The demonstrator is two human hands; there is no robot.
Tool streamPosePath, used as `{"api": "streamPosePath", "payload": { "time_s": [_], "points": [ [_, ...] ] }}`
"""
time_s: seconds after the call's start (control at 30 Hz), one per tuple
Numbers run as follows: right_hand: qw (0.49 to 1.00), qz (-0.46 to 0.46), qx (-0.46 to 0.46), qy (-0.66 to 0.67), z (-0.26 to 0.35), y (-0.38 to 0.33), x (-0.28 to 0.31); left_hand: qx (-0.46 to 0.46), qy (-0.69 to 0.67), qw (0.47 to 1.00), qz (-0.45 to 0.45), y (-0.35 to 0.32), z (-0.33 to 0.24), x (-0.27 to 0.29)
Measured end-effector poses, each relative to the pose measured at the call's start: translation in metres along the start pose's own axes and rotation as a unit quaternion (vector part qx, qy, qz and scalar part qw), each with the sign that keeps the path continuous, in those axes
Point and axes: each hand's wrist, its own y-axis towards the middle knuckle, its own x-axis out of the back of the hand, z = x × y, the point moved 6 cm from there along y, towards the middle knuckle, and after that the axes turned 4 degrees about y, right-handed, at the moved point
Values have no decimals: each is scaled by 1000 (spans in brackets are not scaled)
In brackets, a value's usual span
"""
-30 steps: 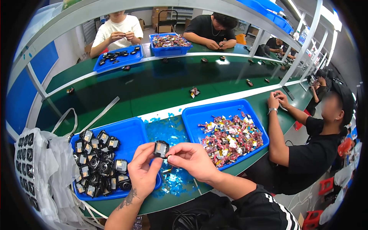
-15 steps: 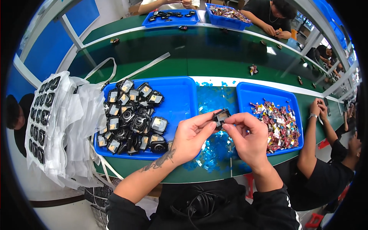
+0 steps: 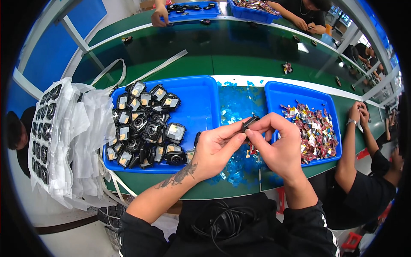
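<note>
Fingertips of left hand (image 3: 214,150) and right hand (image 3: 278,147) pinch one small black square part (image 3: 249,123), now raised between two blue trays (image 3: 201,98), above blue film scraps (image 3: 237,105); earlier it sat lower; left tray's black parts (image 3: 143,126) too many to count

The green surface (image 3: 171,64) carries two blue trays, the left tray (image 3: 201,98) of small black square parts and the right tray (image 3: 299,92) of colourful scraps, with blue film bits (image 3: 237,103) scattered between them.
</note>
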Motion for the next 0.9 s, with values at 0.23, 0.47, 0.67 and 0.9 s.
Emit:
{"api": "streamPosePath", "payload": {
  "time_s": [0.23,0.47,0.67,0.9],
  "points": [
    [998,-44,12,37,-13,-2,13,-28,-98,995,-19,2,-9,1],
    [987,36,154,-32,4,-27,4,-39,-57,997,-34,5,-16,2],
    [992,32,123,8,16,-22,-1,-55,2,998,-4,5,-24,7],
    [987,-13,-1,159,-7,-29,0,-103,196,974,51,-1,-42,6]
  ]
}}
